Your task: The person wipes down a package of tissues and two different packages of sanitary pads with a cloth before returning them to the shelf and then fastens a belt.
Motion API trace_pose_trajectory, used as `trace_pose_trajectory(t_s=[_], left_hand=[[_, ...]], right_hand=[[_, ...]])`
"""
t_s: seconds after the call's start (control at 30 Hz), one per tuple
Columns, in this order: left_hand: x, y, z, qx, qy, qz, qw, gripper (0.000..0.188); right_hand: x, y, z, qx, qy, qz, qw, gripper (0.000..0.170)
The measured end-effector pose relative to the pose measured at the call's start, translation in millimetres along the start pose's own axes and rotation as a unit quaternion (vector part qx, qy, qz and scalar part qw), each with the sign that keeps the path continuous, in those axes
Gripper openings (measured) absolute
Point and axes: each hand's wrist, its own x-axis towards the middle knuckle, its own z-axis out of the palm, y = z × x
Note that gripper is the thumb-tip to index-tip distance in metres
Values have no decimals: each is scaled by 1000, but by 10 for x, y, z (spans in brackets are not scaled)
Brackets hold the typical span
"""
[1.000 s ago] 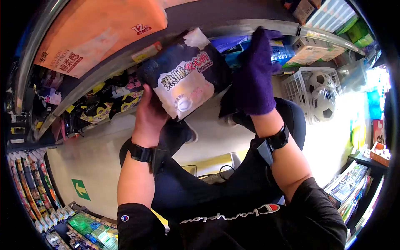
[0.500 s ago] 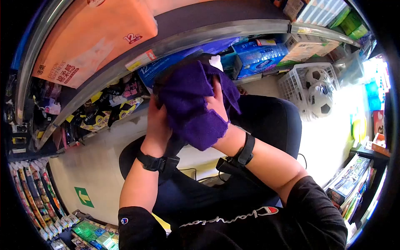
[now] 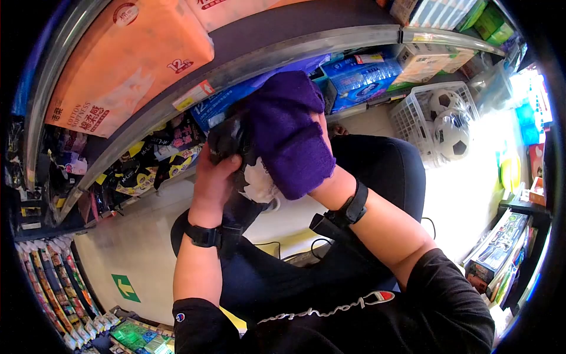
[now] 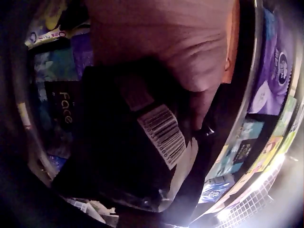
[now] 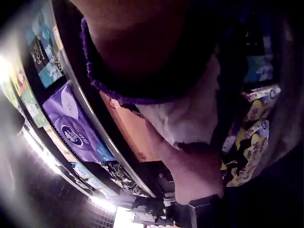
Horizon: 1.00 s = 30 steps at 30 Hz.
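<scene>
In the head view, my left hand (image 3: 213,183) grips a black package (image 3: 225,138), thumb on its near side. Its crumpled pale part (image 3: 257,183) shows lower down. A purple cloth (image 3: 289,138) wraps over the package's right side, held there by my right hand (image 3: 327,174), whose fingers the cloth mostly hides. The left wrist view has the dark package with a barcode label (image 4: 164,135) under my left hand (image 4: 166,38). In the right wrist view, the cloth's purple edge (image 5: 114,97) rings my right hand, and a pale surface (image 5: 183,118) lies beside my left thumb.
A shelf edge (image 3: 265,53) curves beyond the hands, with orange packs (image 3: 135,65) above and blue packs (image 3: 365,82) and black-yellow packets (image 3: 141,159) below. At the right stands a white basket (image 3: 410,118) with footballs. My knees flank the floor space.
The cloth went from raised at the right onto the package. The package has turned from its printed face to a dark side, and the cloth has shifted slightly right since half a second ago.
</scene>
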Motion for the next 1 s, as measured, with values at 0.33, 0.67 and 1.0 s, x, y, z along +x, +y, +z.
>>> trace_pose_trajectory(t_s=[0.33, 0.67, 1.0], left_hand=[[-64, 114, 17, -16, -57, 18, 998, 77], [-171, 151, -69, -60, -70, -54, 994, 66], [72, 31, -148, -59, -12, -54, 997, 60]], right_hand=[[208, 142, -160, -17, 89, -26, 996, 40], [88, 374, 30, 516, -46, 226, 825, 31], [151, 332, 261, 705, 64, 469, 529, 33]])
